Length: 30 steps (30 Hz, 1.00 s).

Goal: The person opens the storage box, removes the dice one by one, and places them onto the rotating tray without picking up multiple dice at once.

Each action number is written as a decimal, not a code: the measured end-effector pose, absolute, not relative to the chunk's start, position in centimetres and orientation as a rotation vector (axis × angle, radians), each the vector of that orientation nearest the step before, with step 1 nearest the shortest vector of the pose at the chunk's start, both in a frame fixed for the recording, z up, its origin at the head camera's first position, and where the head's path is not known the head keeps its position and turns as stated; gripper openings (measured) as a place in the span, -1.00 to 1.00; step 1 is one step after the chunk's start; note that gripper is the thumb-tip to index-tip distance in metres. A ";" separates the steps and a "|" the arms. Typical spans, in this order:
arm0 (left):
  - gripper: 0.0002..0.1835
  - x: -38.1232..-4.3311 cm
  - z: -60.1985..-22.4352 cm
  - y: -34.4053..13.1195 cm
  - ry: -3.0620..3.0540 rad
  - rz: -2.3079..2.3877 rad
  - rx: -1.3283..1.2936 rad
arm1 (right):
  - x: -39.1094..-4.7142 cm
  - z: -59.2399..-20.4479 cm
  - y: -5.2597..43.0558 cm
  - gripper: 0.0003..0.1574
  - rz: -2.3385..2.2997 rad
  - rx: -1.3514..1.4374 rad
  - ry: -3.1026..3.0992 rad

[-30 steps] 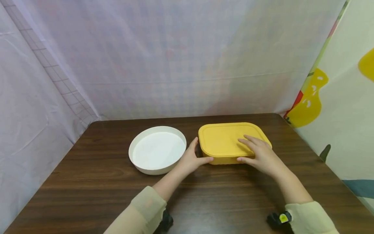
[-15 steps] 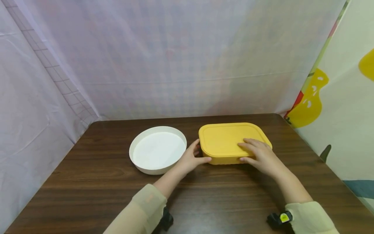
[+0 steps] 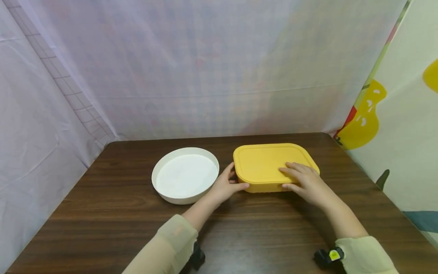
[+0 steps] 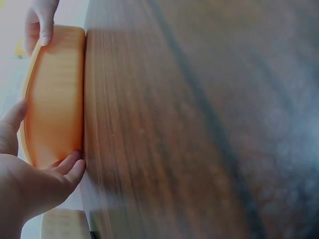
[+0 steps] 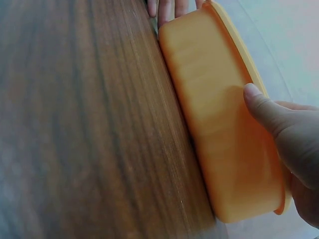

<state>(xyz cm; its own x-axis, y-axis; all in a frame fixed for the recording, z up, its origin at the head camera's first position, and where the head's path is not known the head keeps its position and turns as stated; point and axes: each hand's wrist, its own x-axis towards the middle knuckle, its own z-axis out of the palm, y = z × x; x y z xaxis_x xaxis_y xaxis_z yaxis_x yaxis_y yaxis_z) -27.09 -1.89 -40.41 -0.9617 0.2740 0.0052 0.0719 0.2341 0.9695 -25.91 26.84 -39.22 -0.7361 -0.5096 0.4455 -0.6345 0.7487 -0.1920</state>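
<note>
A yellow lidded storage box sits on the table at the right of centre, its flat lid on top. My left hand holds the box's left front corner, the thumb on the front wall and the fingers along the left side. In the left wrist view those fingertips touch the wall low down. My right hand grips the right front part, with fingers over the lid. Its thumb presses just under the lid's rim in the right wrist view. What the box contains is hidden.
A round white shallow dish stands left of the box, close to my left hand and wrist. The brown wooden table reaches back to a pale curtain. A printed cloth hangs along the right side.
The right hand's fingers have come down onto the lid, and the left hand's fingers have closed in on the box's left side. Box and dish look unmoved on the table.
</note>
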 end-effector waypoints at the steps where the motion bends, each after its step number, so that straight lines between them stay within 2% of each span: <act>1: 0.01 -27.1 -40.4 -1.9 2.332 1.815 0.328 | -25.9 -39.2 26.8 -0.36 0.475 0.881 -2.583; 30: 0.04 -26.9 -40.0 -2.1 2.307 1.784 0.304 | -26.1 -38.8 26.9 -0.36 0.637 0.846 -2.627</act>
<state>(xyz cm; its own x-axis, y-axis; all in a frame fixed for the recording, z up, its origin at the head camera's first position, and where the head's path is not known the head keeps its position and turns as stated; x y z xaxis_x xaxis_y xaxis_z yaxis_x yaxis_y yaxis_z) -26.93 -2.07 -40.00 -0.9569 0.2877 -0.0391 0.0346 0.2468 0.9684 -26.09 26.94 -38.82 -0.7783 -0.4725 0.4135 -0.6093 0.7271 -0.3162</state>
